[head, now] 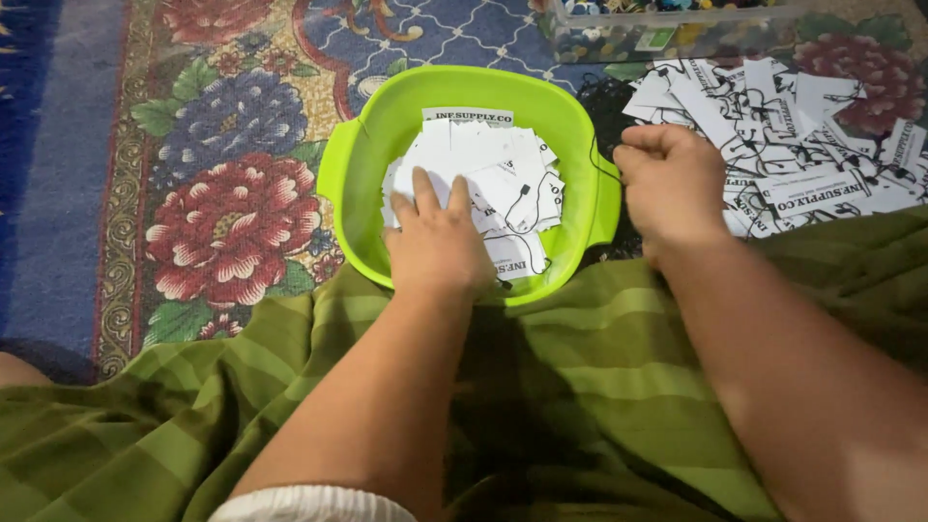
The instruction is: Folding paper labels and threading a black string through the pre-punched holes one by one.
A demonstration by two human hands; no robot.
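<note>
A lime green plastic basin [367, 145] sits on the carpet in front of me, filled with white paper tags [474, 155] that have thin black strings. My left hand [435, 237] lies flat inside the basin, fingers spread on the tags. My right hand [672, 179] hovers just right of the basin's rim, its fingers curled into a fist; a thin black string runs from it toward the basin. What else the fist holds is hidden.
A loose heap of white tags with black strings [783, 135] covers the carpet at the right. A clear plastic box [667, 29] with small colourful items stands behind it. A floral carpet [232, 222] spreads left. Green striped cloth [580, 387] covers my lap.
</note>
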